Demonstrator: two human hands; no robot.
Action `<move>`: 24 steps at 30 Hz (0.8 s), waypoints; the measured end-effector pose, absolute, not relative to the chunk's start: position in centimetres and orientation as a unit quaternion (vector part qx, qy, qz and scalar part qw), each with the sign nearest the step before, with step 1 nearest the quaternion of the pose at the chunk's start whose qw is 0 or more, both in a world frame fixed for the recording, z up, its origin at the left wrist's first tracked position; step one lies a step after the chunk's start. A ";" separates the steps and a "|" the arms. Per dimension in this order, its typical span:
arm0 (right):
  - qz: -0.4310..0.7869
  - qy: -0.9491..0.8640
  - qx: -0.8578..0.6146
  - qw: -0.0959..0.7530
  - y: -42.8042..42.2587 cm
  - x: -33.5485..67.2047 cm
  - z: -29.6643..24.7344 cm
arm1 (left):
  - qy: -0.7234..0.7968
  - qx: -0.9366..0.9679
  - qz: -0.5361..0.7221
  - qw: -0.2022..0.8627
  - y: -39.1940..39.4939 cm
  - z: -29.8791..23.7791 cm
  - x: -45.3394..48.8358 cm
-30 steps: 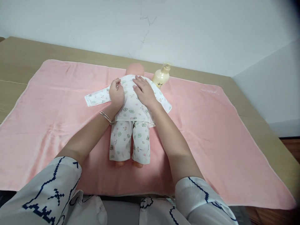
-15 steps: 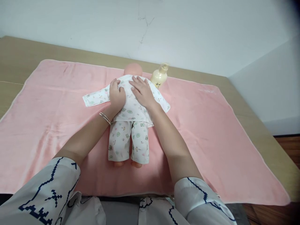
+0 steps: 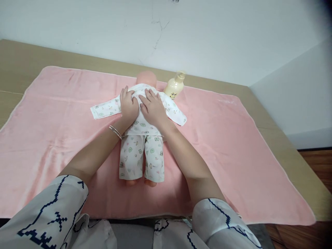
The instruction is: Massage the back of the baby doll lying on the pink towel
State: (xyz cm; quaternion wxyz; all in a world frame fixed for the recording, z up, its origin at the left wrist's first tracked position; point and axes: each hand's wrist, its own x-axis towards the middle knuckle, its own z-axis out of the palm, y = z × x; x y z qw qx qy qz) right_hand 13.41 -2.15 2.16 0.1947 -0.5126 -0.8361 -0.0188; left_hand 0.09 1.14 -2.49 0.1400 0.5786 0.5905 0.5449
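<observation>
A baby doll point(image 3: 146, 79) lies stretched out in the middle of a pink blanket, its feet toward me. It wears a white printed shirt point(image 3: 145, 128) with long sleeves spread to both sides, and matching trousers point(image 3: 132, 157). My left hand point(image 3: 129, 107) rests on the left side of the doll's upper body, thumb apart from the fingers. Flat on the right side of the doll's back lies my right hand point(image 3: 153, 106), its fingers spread and pointing up toward the head. Neither hand grips anything. The doll's face is not visible.
A cream pump bottle point(image 3: 174, 86) stands just right of the doll's head. The pink blanket point(image 3: 228, 155) covers much of the wooden table point(image 3: 275, 138). A white wall point(image 3: 103, 31) rises behind the table's far edge.
My right hand has slid slightly left and down the doll's back. My left hand stays in nearly the same place. The view has shifted a little.
</observation>
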 end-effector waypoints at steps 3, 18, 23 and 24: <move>0.032 -0.837 -0.497 0.226 -0.3 15.2 1.7 | 0.576 0.589 0.548 0.145 1.0 -2.5 0.1; -0.094 -0.766 -0.566 0.288 -2.0 13.9 1.2 | 0.564 0.602 0.546 0.143 1.1 -2.4 0.0; -0.044 -0.792 -0.519 0.318 -1.6 14.4 0.7 | 0.547 0.625 0.542 0.129 0.9 -2.3 0.0; -0.036 -0.799 -0.507 0.322 -1.6 14.5 0.6 | 0.540 0.631 0.543 0.125 0.9 -2.2 0.0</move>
